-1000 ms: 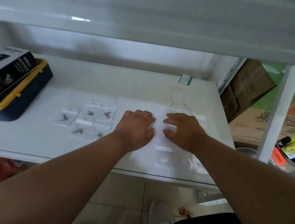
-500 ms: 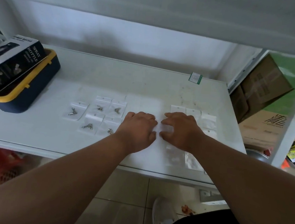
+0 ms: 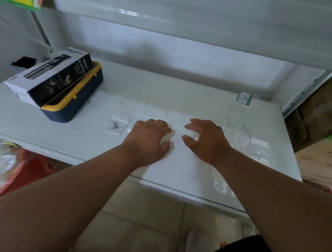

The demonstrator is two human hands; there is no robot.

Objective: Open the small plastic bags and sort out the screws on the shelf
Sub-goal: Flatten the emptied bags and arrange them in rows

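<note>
Resting palm-down near the middle of the white shelf [image 3: 184, 91], the left hand [image 3: 149, 139] and right hand [image 3: 206, 141] lie side by side, close but apart. The left hand's fingers [image 3: 157, 125] are loosely bent over small clear plastic bags, and whether they grip anything cannot be told. The right hand's fingers [image 3: 199, 123] curl down with the thumb drawn in toward them, seeming to pinch something pale against the shelf; blur hides what exactly.

Just left of the left hand, one small bag [image 3: 118, 125] lies flat with a screw [image 3: 113, 125] inside. Beyond the left knuckles, the top edges of two more bags [image 3: 145, 114] show; their contents are hidden. Toward the right edge of the shelf, several clear bags [image 3: 248, 143] lie in a cluster, too blurred to count, and more [image 3: 221, 184] sit at the front edge under the right forearm.

At the left end of the shelf stands a navy case with a yellow rim [image 3: 77, 98], and a black-and-white box marked "SPRAY BOTTLE" [image 3: 55, 76] lies tilted on top of it. A small green-edged label [image 3: 244, 98] sits at the back right corner.
</note>
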